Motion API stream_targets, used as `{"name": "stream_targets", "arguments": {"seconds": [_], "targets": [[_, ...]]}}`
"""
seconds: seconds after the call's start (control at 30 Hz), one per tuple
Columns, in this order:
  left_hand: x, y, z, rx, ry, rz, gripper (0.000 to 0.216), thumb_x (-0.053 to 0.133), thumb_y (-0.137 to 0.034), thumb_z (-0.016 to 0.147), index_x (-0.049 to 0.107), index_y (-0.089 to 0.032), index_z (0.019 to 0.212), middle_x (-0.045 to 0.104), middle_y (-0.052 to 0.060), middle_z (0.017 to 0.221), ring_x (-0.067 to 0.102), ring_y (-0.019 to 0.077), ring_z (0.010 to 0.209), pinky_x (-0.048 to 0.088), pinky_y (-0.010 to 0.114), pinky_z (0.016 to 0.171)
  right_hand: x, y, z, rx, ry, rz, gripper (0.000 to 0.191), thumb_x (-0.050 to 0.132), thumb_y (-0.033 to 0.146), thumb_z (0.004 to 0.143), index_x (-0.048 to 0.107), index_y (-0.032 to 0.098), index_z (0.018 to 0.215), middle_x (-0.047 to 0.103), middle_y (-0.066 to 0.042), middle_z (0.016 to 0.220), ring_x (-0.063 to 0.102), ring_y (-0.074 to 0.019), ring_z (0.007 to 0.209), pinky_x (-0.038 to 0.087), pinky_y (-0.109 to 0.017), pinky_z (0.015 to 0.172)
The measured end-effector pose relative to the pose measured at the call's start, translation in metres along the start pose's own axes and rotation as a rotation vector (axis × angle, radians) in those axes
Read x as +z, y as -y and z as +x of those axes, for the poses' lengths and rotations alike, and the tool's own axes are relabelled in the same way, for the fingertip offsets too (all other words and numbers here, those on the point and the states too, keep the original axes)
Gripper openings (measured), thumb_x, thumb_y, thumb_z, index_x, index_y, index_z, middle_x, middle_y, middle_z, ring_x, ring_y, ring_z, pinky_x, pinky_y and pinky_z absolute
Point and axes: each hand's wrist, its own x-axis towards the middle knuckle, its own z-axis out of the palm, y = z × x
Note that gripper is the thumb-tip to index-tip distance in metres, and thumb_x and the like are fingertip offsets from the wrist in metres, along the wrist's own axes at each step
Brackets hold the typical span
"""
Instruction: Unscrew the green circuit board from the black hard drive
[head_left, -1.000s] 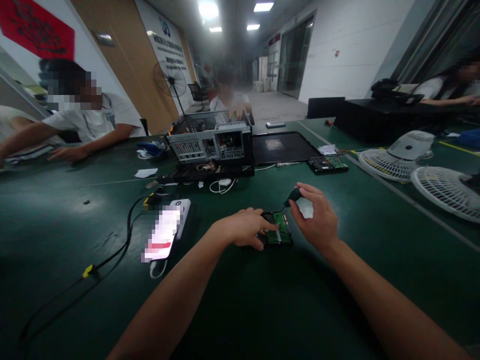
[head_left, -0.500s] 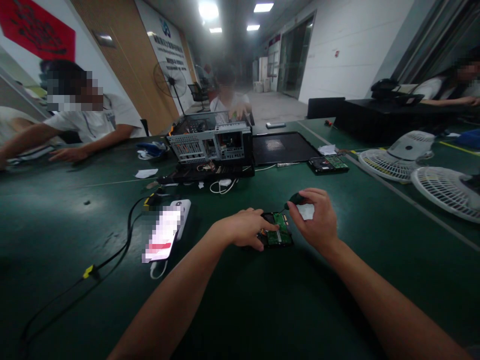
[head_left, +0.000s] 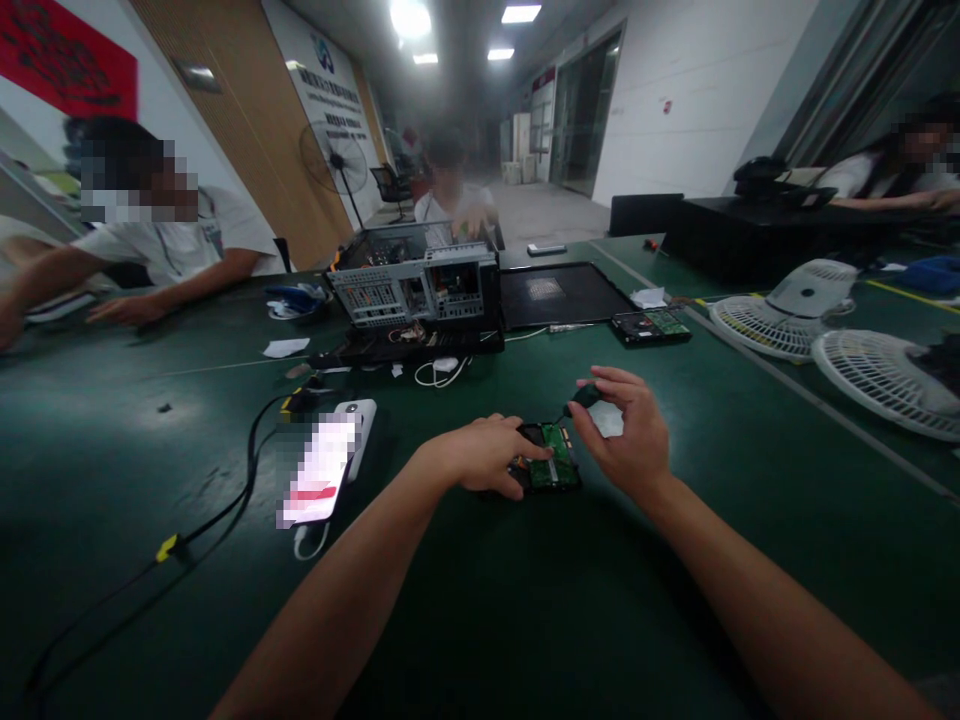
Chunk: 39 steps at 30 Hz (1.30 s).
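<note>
A hard drive (head_left: 564, 474) lies circuit board up on the green table, in front of me. My left hand (head_left: 491, 455) grips it from the left, with the index finger stretched across the green board and the thumb at the near side. Between the thumb and fingers of my right hand (head_left: 630, 430) is the dark handle of a screwdriver (head_left: 583, 400). Its thin shaft slants down to the left, toward the drive's far edge. Whether the tip sits in a screw is too small to tell.
An opened computer case (head_left: 420, 290) stands beyond the drive, beside its black side panel (head_left: 562, 295). Another hard drive (head_left: 651, 328) lies at the right. A phone (head_left: 322, 470) with a cable is at the left. White fan parts (head_left: 772, 325) lie far right. Several people sit around.
The whole view has shifted slightly left. My right fingers have changed their hold a little around the screwdriver handle; my left hand keeps its place on the drive.
</note>
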Motion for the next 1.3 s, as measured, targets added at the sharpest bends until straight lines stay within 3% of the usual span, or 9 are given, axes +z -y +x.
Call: {"name": "stream_targets", "arguments": {"seconds": [0.13, 0.33, 0.6, 0.77, 0.97, 1.17, 1.3], "targets": [[0.001, 0.001, 0.0, 0.022, -0.015, 0.003, 0.073, 0.07, -0.047, 0.085, 0.043, -0.041, 0.153, 0.045, 0.013, 0.153, 0.046, 0.0413, 0.136, 0.038, 0.053, 0.108, 0.001, 0.001, -0.004, 0.023, 0.042, 0.0, 0.044, 0.066, 0.017, 0.09, 0.048, 0.025, 0.13, 0.061, -0.013, 0.134, 0.071, -0.0242, 0.104, 0.064, -0.045, 0.084], [0.004, 0.001, 0.007, 0.036, -0.055, 0.039, 0.072, 0.066, -0.045, 0.086, 0.043, -0.041, 0.153, 0.041, 0.011, 0.156, 0.043, 0.0406, 0.138, 0.036, 0.053, 0.11, 0.0, -0.001, -0.002, 0.02, -0.011, -0.116, 0.043, 0.072, 0.021, 0.088, 0.053, 0.027, 0.127, 0.064, -0.009, 0.116, 0.069, -0.0212, 0.088, 0.063, -0.044, 0.079], [0.01, 0.002, 0.014, 0.055, -0.108, 0.034, 0.068, 0.064, -0.045, 0.087, 0.045, -0.039, 0.152, 0.036, 0.011, 0.16, 0.04, 0.0408, 0.141, 0.035, 0.053, 0.112, 0.001, -0.011, -0.003, 0.027, 0.002, -0.027, 0.045, 0.066, 0.017, 0.091, 0.048, 0.025, 0.131, 0.06, -0.014, 0.138, 0.068, -0.0267, 0.113, 0.063, -0.049, 0.088], [0.011, -0.001, 0.019, 0.06, -0.119, 0.035, 0.064, 0.063, -0.042, 0.09, 0.046, -0.04, 0.152, 0.029, 0.009, 0.166, 0.033, 0.0412, 0.147, 0.032, 0.055, 0.114, -0.003, -0.014, -0.002, 0.051, -0.044, -0.103, 0.038, 0.07, 0.023, 0.09, 0.053, 0.025, 0.124, 0.064, -0.01, 0.123, 0.069, -0.0241, 0.101, 0.063, -0.045, 0.081], [0.019, -0.003, 0.026, 0.07, -0.165, 0.018, 0.059, 0.06, -0.041, 0.095, 0.045, -0.04, 0.152, 0.021, 0.007, 0.17, 0.018, 0.0393, 0.155, 0.025, 0.056, 0.12, -0.006, -0.018, 0.001, 0.101, -0.062, -0.173, 0.033, 0.072, 0.03, 0.089, 0.061, 0.027, 0.12, 0.056, -0.007, 0.109, 0.061, -0.0183, 0.08, 0.062, -0.039, 0.072], [0.019, 0.0, 0.023, 0.084, -0.179, -0.029, 0.054, 0.058, -0.045, 0.098, 0.046, -0.041, 0.151, 0.013, 0.009, 0.172, 0.014, 0.0376, 0.157, 0.021, 0.055, 0.121, -0.006, -0.022, 0.0, 0.11, 0.034, -0.086, 0.05, 0.06, 0.02, 0.093, 0.05, 0.026, 0.142, 0.057, -0.013, 0.127, 0.064, -0.0249, 0.104, 0.063, -0.043, 0.082], [0.015, 0.002, 0.02, 0.061, -0.156, -0.053, 0.057, 0.059, -0.05, 0.097, 0.045, -0.041, 0.151, 0.011, 0.008, 0.172, 0.013, 0.0372, 0.157, 0.02, 0.056, 0.121, -0.007, -0.026, -0.002, 0.15, 0.031, -0.1, 0.054, 0.062, 0.021, 0.092, 0.046, 0.025, 0.144, 0.063, -0.011, 0.12, 0.068, -0.0226, 0.092, 0.061, -0.046, 0.084]]}}
